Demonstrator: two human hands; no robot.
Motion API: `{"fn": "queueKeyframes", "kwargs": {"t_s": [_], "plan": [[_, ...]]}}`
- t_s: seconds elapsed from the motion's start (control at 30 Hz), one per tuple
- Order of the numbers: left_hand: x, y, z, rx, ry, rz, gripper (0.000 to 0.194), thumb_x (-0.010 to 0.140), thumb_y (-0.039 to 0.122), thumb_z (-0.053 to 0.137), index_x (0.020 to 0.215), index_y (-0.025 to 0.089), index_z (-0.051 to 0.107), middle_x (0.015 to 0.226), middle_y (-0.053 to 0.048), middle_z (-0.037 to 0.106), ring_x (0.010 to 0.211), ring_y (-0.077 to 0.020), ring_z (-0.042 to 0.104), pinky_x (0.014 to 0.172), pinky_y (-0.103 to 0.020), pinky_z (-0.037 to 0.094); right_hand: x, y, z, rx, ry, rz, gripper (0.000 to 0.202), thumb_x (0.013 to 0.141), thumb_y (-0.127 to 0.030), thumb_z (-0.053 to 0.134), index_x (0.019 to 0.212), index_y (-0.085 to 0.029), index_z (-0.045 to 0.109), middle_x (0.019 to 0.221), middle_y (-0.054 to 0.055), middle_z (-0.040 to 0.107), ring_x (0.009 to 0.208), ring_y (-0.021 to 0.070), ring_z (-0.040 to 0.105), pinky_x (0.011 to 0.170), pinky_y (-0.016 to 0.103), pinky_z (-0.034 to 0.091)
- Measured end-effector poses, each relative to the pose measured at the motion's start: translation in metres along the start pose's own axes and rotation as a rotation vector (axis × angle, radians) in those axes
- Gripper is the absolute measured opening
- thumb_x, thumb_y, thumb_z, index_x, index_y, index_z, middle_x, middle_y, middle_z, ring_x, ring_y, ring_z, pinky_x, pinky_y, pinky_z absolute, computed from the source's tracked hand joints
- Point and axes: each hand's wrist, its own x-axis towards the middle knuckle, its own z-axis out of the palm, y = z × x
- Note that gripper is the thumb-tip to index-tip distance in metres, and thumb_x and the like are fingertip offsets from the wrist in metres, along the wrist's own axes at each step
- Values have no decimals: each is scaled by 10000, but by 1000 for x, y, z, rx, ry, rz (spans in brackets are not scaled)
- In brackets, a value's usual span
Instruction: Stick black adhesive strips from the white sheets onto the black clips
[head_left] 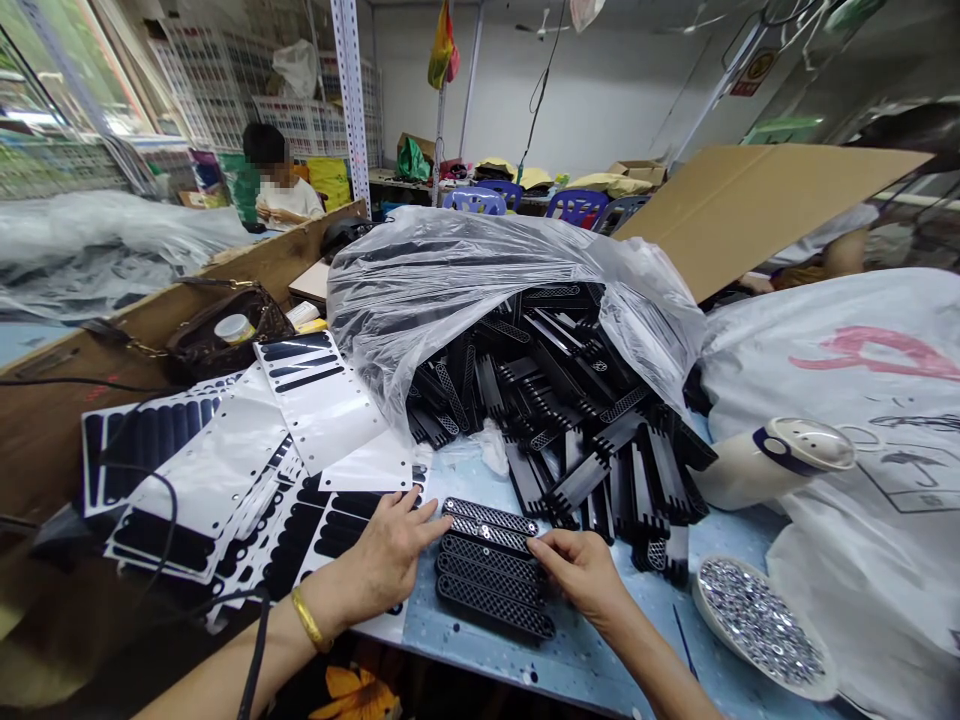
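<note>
Several black plastic strips with a diamond-mesh face (pixel 491 585) lie side by side in front of me, with small shiny metal pieces on the upper ones. My left hand (pixel 394 548) has its fingers apart, the fingertips at the strips' upper left end. At their upper right end, my right hand (pixel 581 568) has thumb and forefinger pinched together; whatever is between them is hidden. White sheets with black oblong stickers (pixel 341 430) are spread left of the strips. Small shiny metal pieces fill a white bowl (pixel 761 625) at the right.
A clear plastic bag (pixel 480 250) spills many black ridged plastic parts (pixel 555 390) onto the blue table (pixel 480 655). A white cup with a dark band (pixel 772 460) lies tilted at right, beside a white sack (pixel 885 400). Cardboard (pixel 765 205) stands behind. Another person (pixel 281 185) sits far left.
</note>
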Motion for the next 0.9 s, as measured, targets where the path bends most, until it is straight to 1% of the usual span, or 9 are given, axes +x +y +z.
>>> {"fn": "queueKeyframes", "kwargs": {"t_s": [0.1, 0.2, 0.3, 0.37, 0.47, 0.57, 0.63, 0.77, 0.9], "plan": [[-1, 0, 2, 70, 28, 35, 674, 676, -13, 527, 1323, 172, 566, 1352, -170, 598, 1313, -442, 460, 978, -628, 416, 1, 1, 0, -4, 3, -3, 458, 669, -620, 573, 482, -202, 557, 383, -37, 419, 352, 102, 378, 370, 243, 260], [3, 2, -6, 107, -28, 82, 655, 674, -3, 544, 1314, 136, 553, 1342, -180, 600, 1292, -454, 472, 980, -627, 406, 1, 1, 1, -16, 5, -10, 456, 674, -608, 571, 485, -194, 577, 385, -32, 424, 366, 105, 379, 375, 240, 255], [10, 6, -19, 109, -84, 117, 613, 683, -16, 532, 1280, 122, 554, 1308, -175, 621, 1272, -423, 501, 982, -609, 408, 1, 2, 1, -30, 13, -26, 458, 675, -596, 559, 484, -183, 612, 395, -24, 432, 391, 110, 388, 393, 241, 256], [13, 8, -25, 100, -111, 107, 550, 706, -25, 517, 1229, 134, 578, 1230, -157, 663, 1223, -386, 549, 960, -576, 432, 1, 2, 1, -37, 22, -40, 461, 677, -585, 548, 481, -178, 634, 402, -19, 439, 409, 112, 394, 415, 243, 260], [15, 10, -24, 97, -124, 73, 522, 722, -12, 527, 1222, 125, 582, 1102, -154, 700, 1132, -371, 599, 899, -540, 473, 0, 1, 1, -48, 27, -58, 461, 680, -570, 540, 468, -176, 651, 398, -17, 436, 422, 112, 391, 435, 246, 258], [11, 10, -14, 65, -63, 46, 582, 703, -3, 544, 1277, 96, 558, 1125, -185, 686, 1121, -374, 603, 901, -543, 479, -1, 1, 1, -57, 27, -68, 467, 678, -576, 543, 453, -181, 649, 390, -17, 430, 419, 112, 383, 432, 245, 250], [9, 9, -6, 0, -9, 24, 567, 716, -8, 524, 1266, 114, 583, 1128, -168, 696, 1093, -340, 628, 904, -510, 493, -1, 2, 2, -62, 28, -73, 474, 681, -582, 545, 453, -180, 651, 393, -15, 433, 421, 112, 385, 429, 243, 251], [12, 2, 4, -205, 136, -77, 397, 815, 28, 492, 1078, 227, 713, 972, -60, 760, 960, -232, 697, 923, -416, 501, 1, 5, 3, -70, 40, -84, 488, 689, -588, 539, 451, -176, 646, 397, -17, 417, 424, 110, 377, 426, 240, 247], [23, 0, 6, -305, 189, -180, 238, 824, 95, 570, 885, 226, 759, 854, -34, 771, 819, -207, 714, 887, -399, 498, 2, 6, 3, -72, 47, -91, 486, 693, -586, 543, 452, -174, 639, 403, -16, 425, 426, 113, 382, 426, 245, 252]]}}
